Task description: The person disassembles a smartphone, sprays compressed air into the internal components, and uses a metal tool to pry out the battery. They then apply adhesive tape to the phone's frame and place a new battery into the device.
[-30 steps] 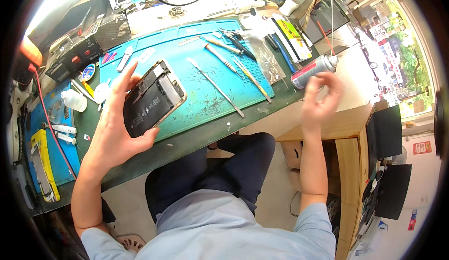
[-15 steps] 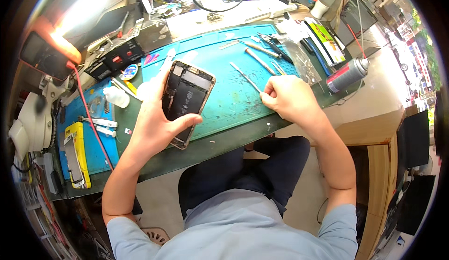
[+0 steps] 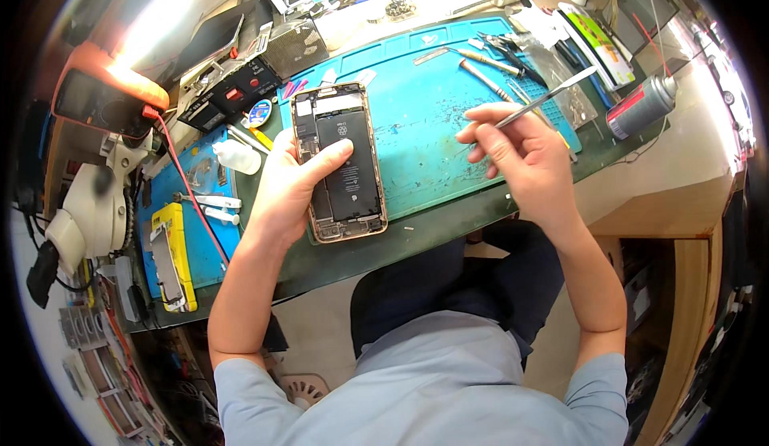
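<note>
An opened smartphone [image 3: 348, 175] with its black battery and internal parts exposed is gripped in my left hand [image 3: 296, 181], thumb lying across the battery's upper part. To its right, my right hand [image 3: 517, 157] is shut on a slim silver metal pry tool [image 3: 557, 91], whose flat end points up and to the right. Both hands are over a blue silicone mat [image 3: 424, 185]. Behind my right hand lie screwdrivers [image 3: 485, 79] and pliers [image 3: 509, 51] on the mat.
An orange multimeter [image 3: 100, 101], a power supply box [image 3: 224, 85], a white bottle [image 3: 236, 155] and a yellow-framed part [image 3: 184, 278] crowd the left. A spray can [image 3: 641, 105] stands at the right end. The dark bench edge [image 3: 416, 238] runs above my legs.
My right hand has come over the mat, picked up the metal tool and lifted it. The phone in my left hand has turned more upright and face-on. The view has also shifted.
</note>
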The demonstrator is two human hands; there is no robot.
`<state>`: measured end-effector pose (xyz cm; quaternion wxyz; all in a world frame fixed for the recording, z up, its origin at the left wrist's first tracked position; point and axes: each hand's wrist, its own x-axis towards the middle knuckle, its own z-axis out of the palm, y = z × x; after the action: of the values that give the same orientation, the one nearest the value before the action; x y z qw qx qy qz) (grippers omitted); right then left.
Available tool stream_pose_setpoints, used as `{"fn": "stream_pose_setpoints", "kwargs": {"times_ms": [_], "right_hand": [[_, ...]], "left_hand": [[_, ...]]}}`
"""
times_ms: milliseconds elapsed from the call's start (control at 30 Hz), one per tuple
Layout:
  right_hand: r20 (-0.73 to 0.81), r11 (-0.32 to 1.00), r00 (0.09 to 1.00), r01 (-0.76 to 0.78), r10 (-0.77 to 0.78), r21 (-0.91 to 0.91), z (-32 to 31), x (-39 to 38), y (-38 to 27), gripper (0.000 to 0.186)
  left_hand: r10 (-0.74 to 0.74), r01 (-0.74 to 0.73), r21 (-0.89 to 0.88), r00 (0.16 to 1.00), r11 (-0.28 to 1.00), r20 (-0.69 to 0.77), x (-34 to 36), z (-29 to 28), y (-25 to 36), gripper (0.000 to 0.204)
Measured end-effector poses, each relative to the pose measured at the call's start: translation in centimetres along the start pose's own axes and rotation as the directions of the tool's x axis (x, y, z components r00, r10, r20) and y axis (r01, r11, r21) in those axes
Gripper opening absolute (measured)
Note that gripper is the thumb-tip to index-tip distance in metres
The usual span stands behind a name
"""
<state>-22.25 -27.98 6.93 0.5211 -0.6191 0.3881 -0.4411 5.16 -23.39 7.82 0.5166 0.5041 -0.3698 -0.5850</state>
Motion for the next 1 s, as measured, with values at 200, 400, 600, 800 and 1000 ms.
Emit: {"fn": "stream_pose_setpoints", "kwargs": {"times_ms": [200,400,600,800,1000], "right_hand": [[-0.041,0.968,0.969,0.239,-0.243,-0.074,1.5,-0.1,3.0,0.017],[0.000,0.975,0.982,0.189,-0.190,0.115,3.7,-1.6,1.2,0.019],[0.025,0.964,0.965,0.261,-0.260,-0.052,4.7,-2.2,1.7,0.019],[-0.084,0.909,0.906,0.411,-0.415,-0.066,5.3,-1.4,1.7,0.016],[-0.171,0.906,0.892,0.399,-0.420,-0.142,5.3,-0.7,1.6,0.012]], "left_hand": [[-0.003,0.001,-0.047,0.999,0.999,-0.044,0.0,0.7,-1.2,0.044],[-0.043,0.050,-0.126,0.998,0.991,0.051,0.0,0.4,-1.0,0.038],[-0.034,0.048,-0.169,0.996,0.984,0.083,-0.2,1.1,-0.9,0.039],[-0.077,0.086,-0.220,0.996,0.972,0.048,-0.9,2.3,-0.7,0.041],[-0.168,0.196,-0.155,0.970,0.968,0.175,-1.6,1.7,-0.7,0.042]]}}
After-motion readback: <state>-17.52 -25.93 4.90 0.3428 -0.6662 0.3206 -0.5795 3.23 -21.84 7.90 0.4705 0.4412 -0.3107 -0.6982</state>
